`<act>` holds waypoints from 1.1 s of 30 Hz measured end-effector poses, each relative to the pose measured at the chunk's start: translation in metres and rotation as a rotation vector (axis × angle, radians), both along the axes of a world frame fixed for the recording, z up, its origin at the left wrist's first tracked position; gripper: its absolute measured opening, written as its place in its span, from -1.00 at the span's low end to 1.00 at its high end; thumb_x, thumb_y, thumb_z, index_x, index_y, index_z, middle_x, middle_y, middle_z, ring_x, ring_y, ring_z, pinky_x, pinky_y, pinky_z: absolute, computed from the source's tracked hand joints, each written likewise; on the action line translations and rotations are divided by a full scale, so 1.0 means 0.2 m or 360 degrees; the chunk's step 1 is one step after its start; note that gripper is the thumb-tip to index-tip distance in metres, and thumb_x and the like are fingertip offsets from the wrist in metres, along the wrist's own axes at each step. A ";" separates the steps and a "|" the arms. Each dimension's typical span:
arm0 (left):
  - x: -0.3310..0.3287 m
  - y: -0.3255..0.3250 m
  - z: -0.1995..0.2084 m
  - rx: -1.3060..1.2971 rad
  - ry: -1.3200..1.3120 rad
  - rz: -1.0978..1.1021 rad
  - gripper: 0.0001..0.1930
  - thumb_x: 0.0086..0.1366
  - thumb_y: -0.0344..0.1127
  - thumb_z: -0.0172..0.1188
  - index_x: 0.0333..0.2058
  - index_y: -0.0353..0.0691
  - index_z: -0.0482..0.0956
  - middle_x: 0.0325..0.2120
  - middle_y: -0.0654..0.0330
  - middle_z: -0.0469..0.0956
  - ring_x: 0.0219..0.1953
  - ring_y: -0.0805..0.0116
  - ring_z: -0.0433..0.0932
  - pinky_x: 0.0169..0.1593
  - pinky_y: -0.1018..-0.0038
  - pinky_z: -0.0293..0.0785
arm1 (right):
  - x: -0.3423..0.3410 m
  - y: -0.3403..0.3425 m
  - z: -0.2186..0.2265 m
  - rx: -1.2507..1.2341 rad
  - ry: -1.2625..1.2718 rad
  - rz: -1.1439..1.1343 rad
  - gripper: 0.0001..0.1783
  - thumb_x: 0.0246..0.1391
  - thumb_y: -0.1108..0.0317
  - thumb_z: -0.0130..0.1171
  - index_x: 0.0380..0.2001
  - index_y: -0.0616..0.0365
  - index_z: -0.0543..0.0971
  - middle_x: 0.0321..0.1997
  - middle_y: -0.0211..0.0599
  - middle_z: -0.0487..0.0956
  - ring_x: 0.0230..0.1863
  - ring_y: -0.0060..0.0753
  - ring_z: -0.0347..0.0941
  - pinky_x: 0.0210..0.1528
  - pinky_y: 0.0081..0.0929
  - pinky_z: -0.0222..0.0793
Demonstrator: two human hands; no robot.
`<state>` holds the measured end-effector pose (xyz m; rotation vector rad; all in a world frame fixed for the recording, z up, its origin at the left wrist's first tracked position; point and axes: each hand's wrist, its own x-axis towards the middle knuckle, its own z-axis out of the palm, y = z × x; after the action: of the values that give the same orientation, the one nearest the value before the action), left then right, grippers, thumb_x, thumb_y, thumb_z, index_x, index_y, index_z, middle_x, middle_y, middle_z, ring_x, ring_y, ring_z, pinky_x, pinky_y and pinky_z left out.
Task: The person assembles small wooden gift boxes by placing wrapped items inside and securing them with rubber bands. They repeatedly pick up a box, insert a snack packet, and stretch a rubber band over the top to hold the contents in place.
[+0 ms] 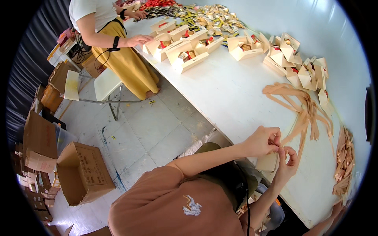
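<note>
My left hand (271,140) and my right hand (288,162) meet at the near edge of the white table. Both are closed, with fingertips pinched together on a tan ribbon (291,135). The exact spot between the fingertips is too small to make out. Right under my hands is a cream box (267,162), partly hidden by them. Just beyond, a loose bundle of long tan ribbons (311,114) lies spread on the table, with strands trailing towards my hands.
Open cream boxes (187,59) holding small packets stand farther along the table (220,92). More boxes (289,49) pile up by the wall. Bunched ribbons (343,161) lie at right, near another person's arm (328,222). A co-worker (104,31) stands far left, beside a folding chair (106,84). Cartons (84,173) sit on the floor.
</note>
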<state>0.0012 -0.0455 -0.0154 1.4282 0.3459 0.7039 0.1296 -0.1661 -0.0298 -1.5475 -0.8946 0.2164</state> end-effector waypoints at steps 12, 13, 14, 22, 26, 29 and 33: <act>0.00 0.07 0.04 0.0166 0.0155 -0.0043 -0.79 0.13 -0.58 0.33 -0.40 -0.32 0.41 -0.52 0.13 0.64 -0.41 0.47 0.60 -0.25 0.50 0.57 | -0.03 0.02 -0.02 0.0098 0.0052 0.0069 -0.91 0.12 0.49 0.32 -0.34 0.24 0.59 -0.22 -0.29 0.63 -0.04 -0.43 0.50 0.08 -0.40 0.35; 0.00 0.07 0.04 0.0142 0.0150 -0.0036 -0.78 0.12 -0.57 0.35 -0.41 -0.32 0.41 -0.53 0.14 0.64 -0.41 0.48 0.60 -0.25 0.50 0.57 | -0.02 0.01 -0.04 0.0103 0.0150 0.0080 -0.91 0.15 0.48 0.30 -0.33 0.25 0.58 -0.22 -0.29 0.63 -0.06 -0.47 0.50 0.08 -0.43 0.36; 0.00 0.08 0.03 0.0093 0.0117 -0.0054 -0.76 0.11 -0.57 0.36 -0.42 -0.31 0.41 -0.52 0.15 0.64 -0.40 0.50 0.59 -0.25 0.52 0.56 | -0.01 0.01 -0.04 0.0108 0.0248 0.0091 -0.90 0.18 0.47 0.28 -0.32 0.25 0.56 -0.21 -0.30 0.63 -0.08 -0.50 0.49 0.07 -0.45 0.36; 0.02 0.06 -0.14 -0.0054 -0.0122 -0.0095 -0.77 0.12 -0.61 0.33 -0.45 -0.27 0.40 -0.51 0.24 0.56 -0.41 0.59 0.49 -0.27 0.55 0.48 | 0.04 -0.08 -0.15 0.0314 0.0548 0.0134 -0.85 0.33 0.40 0.14 -0.35 0.18 0.44 -0.21 -0.23 0.61 -0.18 -0.53 0.46 0.00 -0.52 0.37; 0.00 0.01 -0.05 0.0197 0.0049 -0.0029 -0.83 0.15 -0.62 0.24 -0.42 -0.30 0.41 -0.54 0.21 0.52 -0.45 0.51 0.46 -0.32 0.49 0.45 | 0.00 -0.09 -0.13 0.0310 0.0348 0.0014 -0.83 0.35 0.40 0.09 -0.35 0.20 0.42 -0.20 -0.18 0.60 -0.19 -0.50 0.48 -0.02 -0.50 0.38; 0.01 -0.03 -0.02 0.0403 0.0021 0.0030 -0.86 0.16 -0.60 0.21 -0.41 -0.31 0.41 -0.54 0.17 0.50 -0.47 0.43 0.46 -0.34 0.47 0.44 | -0.05 -0.06 -0.04 0.0253 0.0238 -0.0002 -0.82 0.37 0.38 0.06 -0.33 0.22 0.42 -0.21 -0.17 0.61 -0.19 -0.49 0.49 -0.03 -0.49 0.39; -0.02 -0.02 0.00 0.0457 0.0013 0.0033 -0.87 0.18 -0.60 0.19 -0.39 -0.30 0.41 -0.54 0.18 0.48 -0.46 0.41 0.44 -0.33 0.46 0.42 | -0.08 -0.03 -0.02 0.0249 0.0061 -0.0090 -0.81 0.39 0.34 0.04 -0.31 0.23 0.42 -0.23 -0.17 0.61 -0.24 -0.50 0.50 -0.14 -0.55 0.41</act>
<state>-0.0021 -0.0501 -0.0163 1.7009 0.2736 0.7883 0.1143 -0.1727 -0.0337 -1.4173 -0.8172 0.1316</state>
